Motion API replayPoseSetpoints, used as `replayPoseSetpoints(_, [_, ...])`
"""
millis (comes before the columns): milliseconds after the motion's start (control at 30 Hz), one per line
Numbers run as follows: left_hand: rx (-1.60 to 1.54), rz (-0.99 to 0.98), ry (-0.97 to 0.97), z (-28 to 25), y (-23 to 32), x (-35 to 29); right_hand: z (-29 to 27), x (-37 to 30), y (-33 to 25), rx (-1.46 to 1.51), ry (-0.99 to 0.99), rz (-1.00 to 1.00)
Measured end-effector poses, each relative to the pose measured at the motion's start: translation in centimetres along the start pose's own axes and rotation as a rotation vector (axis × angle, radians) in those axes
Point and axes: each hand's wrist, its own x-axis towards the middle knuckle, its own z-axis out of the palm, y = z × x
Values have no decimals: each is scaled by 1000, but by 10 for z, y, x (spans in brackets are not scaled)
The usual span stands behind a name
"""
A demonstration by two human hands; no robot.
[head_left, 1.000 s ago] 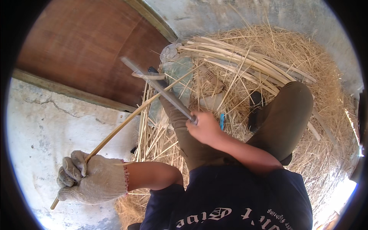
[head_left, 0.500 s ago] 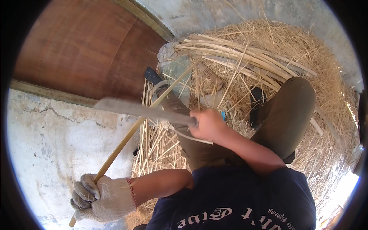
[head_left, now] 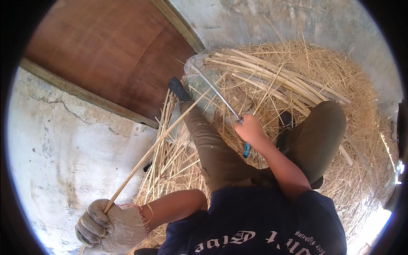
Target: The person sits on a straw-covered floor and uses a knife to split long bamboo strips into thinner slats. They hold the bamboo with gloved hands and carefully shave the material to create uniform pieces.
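My left hand (head_left: 108, 225), in a knitted work glove with a reddish cuff edge, is closed round the lower end of a long bamboo strip (head_left: 144, 157). From the glove the strip slants up and right, crossing above my outstretched left leg. My bare right hand (head_left: 250, 128) grips a long-bladed knife (head_left: 217, 92). Its blade appears nearly edge-on, as a thin line pointing away and to the left. The blade's far part passes close to the strip's upper end; whether they touch, I cannot tell. The knife's handle is mostly hidden in my fist.
Long split bamboo pieces (head_left: 272, 70) lie on a heap of straw-like shavings (head_left: 327, 63) along the far wall. Thin strips (head_left: 170, 163) lie left of my leg (head_left: 212, 148). A brown wooden panel (head_left: 114, 51) and a cracked wall (head_left: 76, 144) flank my left. A blue object (head_left: 246, 150) lies between my legs.
The knife has swung from lying broadside across the strip, pointing left, to pointing away edge-on. My right hand has moved slightly right. A curled sliver near my leg no longer shows.
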Motion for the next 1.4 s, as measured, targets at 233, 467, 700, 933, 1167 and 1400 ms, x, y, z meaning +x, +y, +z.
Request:
replayPoseSetpoints(233, [-64,44,38,-18,38,21,35,-17,-8,-142,54,-325])
replayPoseSetpoints(467, [-178,46,-30,-29,83,47,28,15,17,39,122,-156])
replayPoseSetpoints(700, [-1,76,2,-24,120,53,19,51,73,-75,222,-48])
replayPoseSetpoints(933, [-67,-62,-336,21,106,30,4,47,68,844,336,418])
replayPoseSetpoints(1167, [76,-118,-324,20,49,15,-9,-9,-20,994,-662,158])
replayPoseSetpoints(1400, [-194,-264,-161,-10,-7,3,25,-43,-36,763,-837,25])
